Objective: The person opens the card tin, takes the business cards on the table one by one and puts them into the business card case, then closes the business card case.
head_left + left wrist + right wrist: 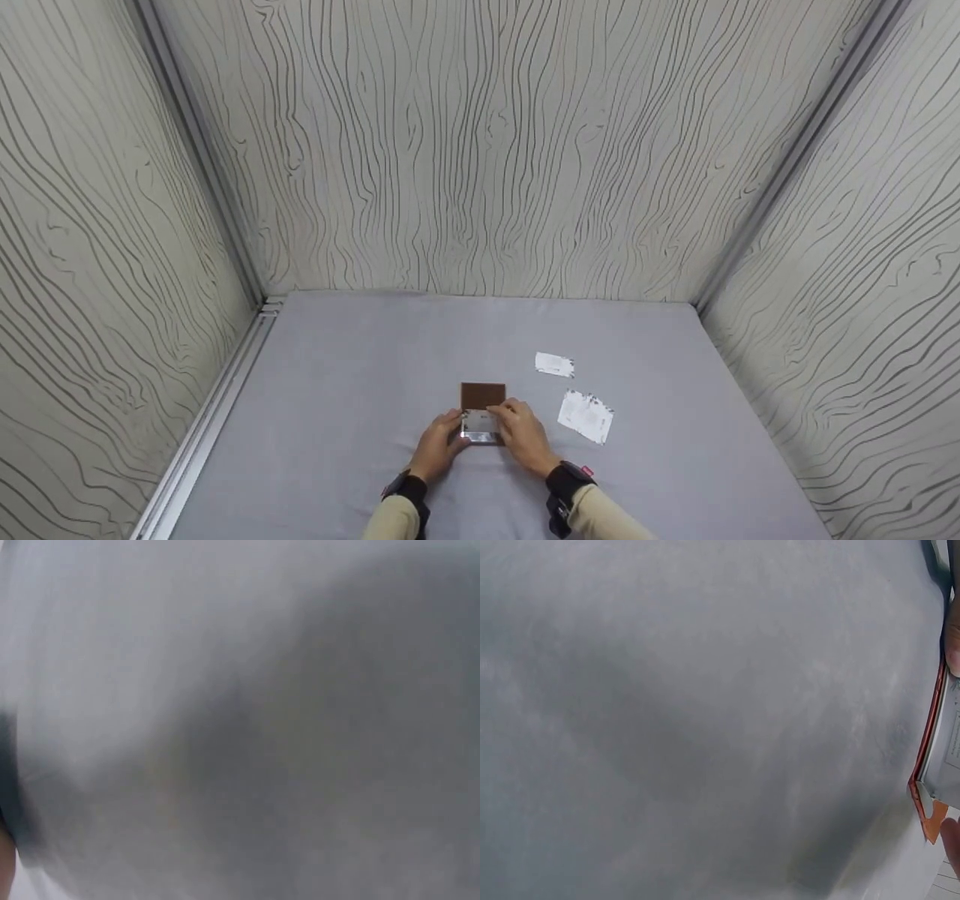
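Two beige sleeves (394,519), ending in black wrist bands (564,484), reach in over the near part of a grey cloth-covered table (337,360). The person's left hand (435,450) grips the left side of a small brown panel (484,395), thumb at the near corner and fingers along the edge. The right hand (526,439), its fingers curled, is clamped on a pale printed sheet (477,421) that covers the nearer part of the panel, the far part showing brown. The panel sits between both hands, close to the table. To the right, a larger white paper (586,417) lies aslant, with a smaller white slip (555,364) beyond it; both carry dark marks along their edges. A metal rail (210,436) follows the table's left side. Behind rise pale wood-grain walls (450,150), with grey posts (196,127) at the corners.
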A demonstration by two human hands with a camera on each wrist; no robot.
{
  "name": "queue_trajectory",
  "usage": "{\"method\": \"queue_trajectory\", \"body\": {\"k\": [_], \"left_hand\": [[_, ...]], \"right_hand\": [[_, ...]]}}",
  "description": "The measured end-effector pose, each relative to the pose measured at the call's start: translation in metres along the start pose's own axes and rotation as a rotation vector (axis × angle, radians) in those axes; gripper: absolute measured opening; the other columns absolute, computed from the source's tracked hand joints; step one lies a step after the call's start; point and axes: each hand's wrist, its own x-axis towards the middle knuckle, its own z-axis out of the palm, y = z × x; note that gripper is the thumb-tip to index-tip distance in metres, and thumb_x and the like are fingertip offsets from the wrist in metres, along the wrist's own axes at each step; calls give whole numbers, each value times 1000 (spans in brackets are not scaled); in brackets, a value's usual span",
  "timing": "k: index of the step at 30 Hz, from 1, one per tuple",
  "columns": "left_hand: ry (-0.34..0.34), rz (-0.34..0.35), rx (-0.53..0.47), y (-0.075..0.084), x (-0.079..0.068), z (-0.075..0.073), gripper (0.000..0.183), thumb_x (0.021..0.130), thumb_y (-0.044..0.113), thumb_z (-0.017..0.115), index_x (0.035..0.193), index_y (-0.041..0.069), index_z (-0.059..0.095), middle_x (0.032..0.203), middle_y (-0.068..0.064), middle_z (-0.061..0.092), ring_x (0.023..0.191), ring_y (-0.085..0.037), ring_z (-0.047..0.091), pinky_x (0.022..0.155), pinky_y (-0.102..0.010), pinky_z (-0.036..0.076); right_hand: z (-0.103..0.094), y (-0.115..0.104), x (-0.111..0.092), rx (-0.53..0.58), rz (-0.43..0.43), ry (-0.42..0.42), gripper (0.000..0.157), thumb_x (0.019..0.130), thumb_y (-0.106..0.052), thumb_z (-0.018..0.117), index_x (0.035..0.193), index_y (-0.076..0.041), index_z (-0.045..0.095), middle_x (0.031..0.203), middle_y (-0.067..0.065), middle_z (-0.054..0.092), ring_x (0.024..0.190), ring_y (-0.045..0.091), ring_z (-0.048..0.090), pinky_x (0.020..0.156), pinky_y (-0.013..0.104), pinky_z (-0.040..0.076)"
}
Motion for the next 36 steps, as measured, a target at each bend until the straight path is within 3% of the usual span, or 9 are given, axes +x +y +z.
{"method": "queue_trajectory", "body": {"k": [8,13,17,24,36], "left_hand": [[14,41,20,3,0,-1,44,88,10,72,123,-13,61,130,-27,59,122,-44,53,103,-56,43],[-1,21,14,4,1,-2,43,88,9,72,124,-13,61,131,-26,58,124,-44,53,104,-56,41],[-10,2,2,3,1,-2,44,88,9,71,125,-12,60,133,-26,57,125,-44,51,106,-56,39],[23,60,49,2,-1,-2,43,87,11,73,122,-12,62,129,-27,60,121,-45,54,102,-56,43],[4,14,21,3,-1,-2,43,88,10,72,124,-12,61,131,-27,58,124,-45,52,104,-57,40]], "right_hand": [[1,4,-4,-33,0,-93,48,78,-10,80,123,-8,65,112,8,57,98,27,58,83,40,53],[2,4,-5,-59,30,-145,54,80,-16,80,130,-9,61,116,9,55,100,28,56,84,41,52],[2,3,-6,-60,44,-163,57,81,-16,80,133,-9,59,117,10,55,100,29,56,82,42,53],[3,1,-6,-91,64,-209,58,83,-14,77,136,-9,56,120,12,54,100,31,55,81,43,53],[3,-1,-5,-94,101,-250,55,84,-14,75,136,-11,58,120,12,56,103,33,56,81,45,52]]}}
